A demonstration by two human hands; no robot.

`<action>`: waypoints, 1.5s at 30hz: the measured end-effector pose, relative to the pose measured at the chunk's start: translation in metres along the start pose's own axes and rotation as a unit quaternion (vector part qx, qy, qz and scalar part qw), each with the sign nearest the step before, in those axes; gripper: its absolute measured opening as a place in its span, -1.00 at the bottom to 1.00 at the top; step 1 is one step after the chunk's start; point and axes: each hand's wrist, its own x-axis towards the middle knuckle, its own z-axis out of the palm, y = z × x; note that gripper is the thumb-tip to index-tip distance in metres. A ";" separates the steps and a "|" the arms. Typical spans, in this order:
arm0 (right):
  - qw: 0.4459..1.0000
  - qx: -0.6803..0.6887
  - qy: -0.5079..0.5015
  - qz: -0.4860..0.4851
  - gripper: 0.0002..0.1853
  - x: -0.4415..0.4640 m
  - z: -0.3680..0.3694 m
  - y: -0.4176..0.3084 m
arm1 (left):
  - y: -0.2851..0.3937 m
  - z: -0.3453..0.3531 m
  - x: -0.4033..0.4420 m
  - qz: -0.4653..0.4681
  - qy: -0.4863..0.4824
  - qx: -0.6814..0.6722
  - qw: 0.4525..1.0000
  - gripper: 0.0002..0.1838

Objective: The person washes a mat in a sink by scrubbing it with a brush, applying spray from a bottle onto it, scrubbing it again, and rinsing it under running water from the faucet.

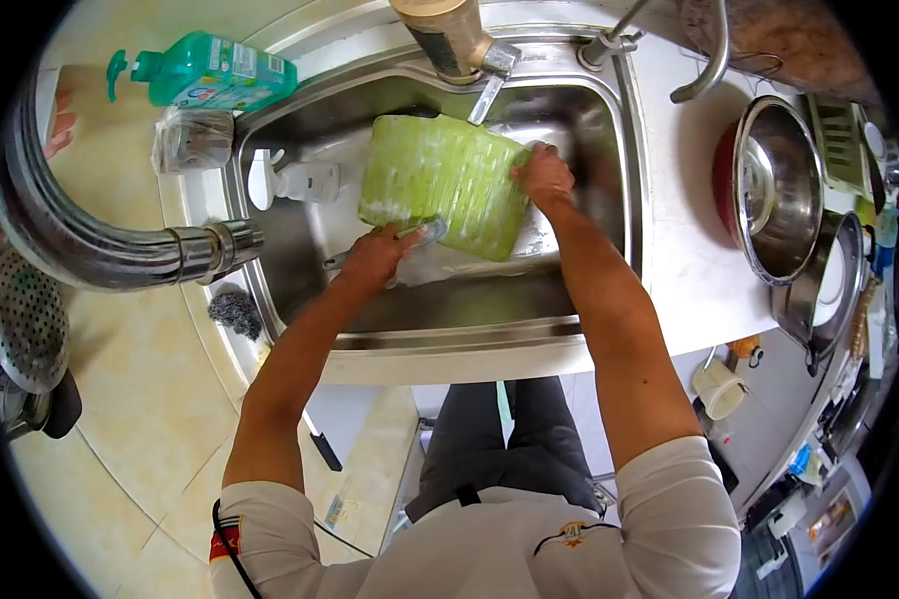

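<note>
A green board [449, 180] with white foam streaks is held tilted over the steel sink [449, 317]. My right hand [546, 177] grips its right edge, fingers closed round it. Near the board's lower left edge, my left hand [375, 256] is closed on the handle of a brush [433, 233], whose pale head rests against the green surface. The far end of the handle sticks out to the left of the hand. A white spray bottle [308, 183] lies in the sink, left of the board.
A green soap bottle [232, 75] and a clear plastic container [195, 140] stand at the upper left. The faucet [489, 90] reaches over the sink's back. A dark scouring pad [235, 313] is by the left rim. Metal bowls [779, 190] stand at right.
</note>
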 end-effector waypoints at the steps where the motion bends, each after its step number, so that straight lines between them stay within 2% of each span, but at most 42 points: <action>1: 1.000 0.002 0.004 0.000 -0.33 0.000 0.002 -0.007 | -0.001 -0.005 0.001 -0.064 -0.030 -0.099 0.993 -0.33; 2: 1.000 0.003 0.005 0.000 -0.35 -0.002 0.007 -0.011 | 0.031 -0.002 0.014 -0.085 -0.057 -0.190 0.976 -0.31; 3: 0.999 -0.035 0.022 0.020 -0.35 -0.002 -0.012 0.023 | 0.060 0.006 0.031 -0.111 -0.081 -0.277 0.951 -0.27; 4: 0.999 -0.030 0.019 0.013 -0.35 -0.006 -0.007 0.018 | 0.094 -0.004 0.034 -0.134 -0.102 -0.321 0.932 -0.24; 5: 0.999 -0.031 0.022 0.005 -0.35 -0.004 -0.006 0.017 | 0.109 0.016 0.042 0.026 -0.029 -0.187 0.982 -0.31; 7: 0.999 -0.035 0.019 0.000 -0.32 -0.003 -0.001 0.010 | 0.089 0.058 0.050 0.148 0.068 -0.060 0.985 -0.43; 8: 0.999 -0.034 0.016 0.002 -0.31 -0.005 -0.006 0.008 | 0.071 0.073 0.052 0.119 0.093 -0.081 0.985 -0.49; 10: 1.000 -0.015 0.012 -0.005 -0.30 0.000 0.002 0.012 | 0.025 0.049 0.023 0.065 0.072 -0.072 0.993 -0.55; 13: 1.000 -0.018 0.005 0.004 -0.31 -0.003 -0.002 0.008 | -0.033 -0.009 -0.027 -0.033 0.047 0.137 0.989 -0.40; 14: 1.000 -0.015 0.008 0.010 -0.31 -0.002 -0.003 0.007 | -0.036 -0.029 -0.035 -0.091 0.016 0.126 0.988 -0.30; 17: 1.000 -0.012 0.010 0.015 -0.32 -0.003 -0.002 0.005 | -0.026 -0.006 -0.023 -0.014 0.076 0.046 0.996 -0.33; 18: 1.000 -0.011 0.010 0.011 -0.32 -0.005 -0.002 0.006 | 0.005 -0.005 -0.013 -0.015 0.052 -0.071 0.996 -0.42; 20: 1.000 -0.010 0.014 0.003 -0.33 -0.004 -0.002 0.007 | 0.075 0.007 0.008 0.076 0.053 -0.109 0.990 -0.58; 22: 1.000 -0.004 0.014 -0.005 -0.34 -0.003 0.000 0.007 | 0.081 0.020 0.011 0.101 0.073 -0.088 0.988 -0.58; 24: 1.000 -0.002 0.010 -0.013 -0.35 -0.003 -0.001 0.009 | 0.047 0.023 0.007 -0.019 0.059 -0.204 0.977 -0.61; 26: 1.000 -0.004 0.003 -0.006 -0.34 -0.004 -0.002 0.012 | -0.013 -0.006 -0.016 -0.136 -0.010 -0.251 0.958 -0.56; 27: 1.000 -0.008 0.000 0.002 -0.34 -0.001 -0.002 0.011 | -0.030 -0.015 -0.031 -0.115 -0.004 -0.082 0.990 -0.57; 28: 1.000 -0.011 -0.003 0.006 -0.34 0.000 -0.001 0.008 | -0.048 -0.024 -0.046 -0.101 0.008 0.092 0.991 -0.46; 31: 1.000 -0.018 0.004 0.021 -0.34 -0.002 0.000 0.004 | -0.033 0.006 -0.021 0.002 0.098 0.081 0.992 -0.50; 32: 1.000 -0.018 0.005 0.019 -0.34 -0.001 -0.002 0.005 | 0.006 0.005 -0.002 -0.017 0.043 -0.081 0.996 -0.52; 33: 1.000 -0.020 0.004 0.015 -0.34 -0.001 -0.002 0.005 | 0.046 0.003 0.017 -0.053 -0.002 -0.238 0.970 -0.37; 35: 1.000 -0.024 0.004 0.010 -0.34 -0.002 -0.004 0.008 | 0.106 0.028 0.044 0.049 0.051 -0.169 0.983 -0.21; 36: 1.000 -0.026 0.005 0.007 -0.33 -0.001 -0.005 0.008 | 0.124 0.032 0.054 -0.018 0.039 -0.204 0.978 -0.33; 39: 1.000 -0.030 0.000 -0.005 -0.32 -0.003 -0.001 0.009 | 0.085 -0.002 0.033 -0.015 -0.057 -0.117 0.991 -0.31; 40: 1.000 -0.029 0.001 -0.008 -0.31 -0.002 -0.002 0.010 | 0.056 -0.010 0.022 -0.063 -0.084 -0.204 0.973 -0.42; 42: 1.000 -0.027 0.002 -0.004 -0.31 0.000 0.001 0.012 | -0.020 -0.009 -0.020 -0.047 -0.026 -0.070 0.996 -0.51; 43: 1.000 -0.026 0.004 -0.005 -0.30 0.001 0.002 0.010 | -0.048 0.000 -0.038 0.016 0.058 0.150 0.987 -0.50; 45: 1.000 -0.021 0.004 -0.001 -0.30 0.001 0.001 0.009 | -0.047 -0.015 -0.050 -0.082 0.040 0.112 0.990 -0.45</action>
